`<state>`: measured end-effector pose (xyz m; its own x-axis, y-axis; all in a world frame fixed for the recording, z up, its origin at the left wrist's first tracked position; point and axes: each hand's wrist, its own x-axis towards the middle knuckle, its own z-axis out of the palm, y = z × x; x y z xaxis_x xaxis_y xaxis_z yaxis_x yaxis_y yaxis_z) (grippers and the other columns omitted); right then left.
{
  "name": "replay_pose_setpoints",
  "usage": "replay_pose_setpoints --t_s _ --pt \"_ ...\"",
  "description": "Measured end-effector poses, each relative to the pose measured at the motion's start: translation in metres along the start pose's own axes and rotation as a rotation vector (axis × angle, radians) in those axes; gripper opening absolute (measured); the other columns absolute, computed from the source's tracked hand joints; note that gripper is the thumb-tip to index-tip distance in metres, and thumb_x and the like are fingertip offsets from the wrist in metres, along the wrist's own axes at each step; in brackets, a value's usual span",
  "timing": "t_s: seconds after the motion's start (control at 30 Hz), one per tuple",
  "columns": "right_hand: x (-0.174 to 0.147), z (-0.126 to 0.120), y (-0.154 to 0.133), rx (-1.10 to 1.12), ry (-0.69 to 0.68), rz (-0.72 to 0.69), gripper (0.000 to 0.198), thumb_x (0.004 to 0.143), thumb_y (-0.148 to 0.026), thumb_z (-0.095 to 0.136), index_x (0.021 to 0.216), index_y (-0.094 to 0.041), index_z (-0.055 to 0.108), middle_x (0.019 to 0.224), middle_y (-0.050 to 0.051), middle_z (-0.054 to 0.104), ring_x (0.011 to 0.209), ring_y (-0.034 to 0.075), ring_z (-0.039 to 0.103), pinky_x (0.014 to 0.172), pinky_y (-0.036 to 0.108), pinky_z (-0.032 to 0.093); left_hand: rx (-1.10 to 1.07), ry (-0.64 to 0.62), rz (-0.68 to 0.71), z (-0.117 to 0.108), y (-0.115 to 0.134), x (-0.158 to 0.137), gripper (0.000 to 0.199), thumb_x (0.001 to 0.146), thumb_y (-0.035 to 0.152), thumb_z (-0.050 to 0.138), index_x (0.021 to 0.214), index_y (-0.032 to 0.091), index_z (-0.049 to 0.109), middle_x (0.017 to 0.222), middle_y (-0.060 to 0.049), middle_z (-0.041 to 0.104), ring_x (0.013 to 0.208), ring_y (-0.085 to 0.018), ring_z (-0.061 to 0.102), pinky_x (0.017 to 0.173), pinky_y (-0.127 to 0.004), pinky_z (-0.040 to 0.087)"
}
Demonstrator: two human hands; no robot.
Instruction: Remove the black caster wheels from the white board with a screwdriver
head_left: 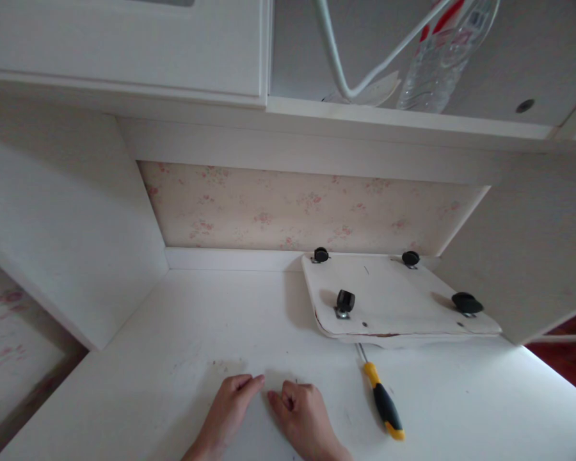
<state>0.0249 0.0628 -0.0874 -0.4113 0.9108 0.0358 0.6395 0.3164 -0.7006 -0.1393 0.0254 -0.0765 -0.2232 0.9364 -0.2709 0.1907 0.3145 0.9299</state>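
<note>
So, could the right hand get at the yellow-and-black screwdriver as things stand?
Probably yes. Nothing shows between the right hand and the screwdriver, which lies on the white worktop, handle uncovered. Only its shaft runs up toward the board. The curled hand would likely need to open first.

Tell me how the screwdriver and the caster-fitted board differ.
The screwdriver is long and slim; the board is broad and flat. The screwdriver has a yellow-and-black handle, while the board is white, with four black casters on its upper face. The screwdriver lies beside the right hand; the board sits farther back. Both have black parts and rest on the white desktop.
</note>
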Motion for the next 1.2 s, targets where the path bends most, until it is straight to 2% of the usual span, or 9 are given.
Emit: replay_pose_setpoints --t_s 0.53,0.97,1.2 --pt "-0.0019 -0.0013 -0.0004 -0.009 -0.019 -0.006 0.034 0.084 -0.033 0.051 0.053 -0.021 0.044 0.049 -0.005 0.043 0.049 0.010 0.033 0.051 0.025 0.022 -0.002 0.008 -0.011 0.0002 0.0022 -0.0007 0.047 0.075 0.058 0.054 0.054 0.024 0.030 0.051 0.008 0.021 0.051 -0.011 0.022 0.051 -0.029 0.018" --pt "0.0000 0.0032 0.0031 -0.056 -0.042 0.000 0.032 0.082 -0.030 0.050 0.052 -0.020 0.042 0.048 -0.004 0.044 0.049 0.010 0.030 0.051 0.026 0.020 0.007 0.003 -0.013 0.0008 -0.0002 0.0029 0.052 0.071 0.064 0.056 0.053 0.024 0.029 0.049 0.008 0.021 0.051 -0.011 0.023 0.052 -0.029 0.019" --pt "-0.0003 0.0003 0.0004 -0.064 -0.040 0.003 0.032 0.082 -0.031 0.051 0.053 -0.020 0.042 0.049 -0.003 0.047 0.050 0.010 0.031 0.052 0.026 0.021 0.018 -0.013 -0.006 0.0003 -0.0005 0.0020 0.048 0.075 0.060 0.053 0.054 0.024 0.028 0.050 0.008 0.021 0.052 -0.011 0.023 0.052 -0.029 0.020"
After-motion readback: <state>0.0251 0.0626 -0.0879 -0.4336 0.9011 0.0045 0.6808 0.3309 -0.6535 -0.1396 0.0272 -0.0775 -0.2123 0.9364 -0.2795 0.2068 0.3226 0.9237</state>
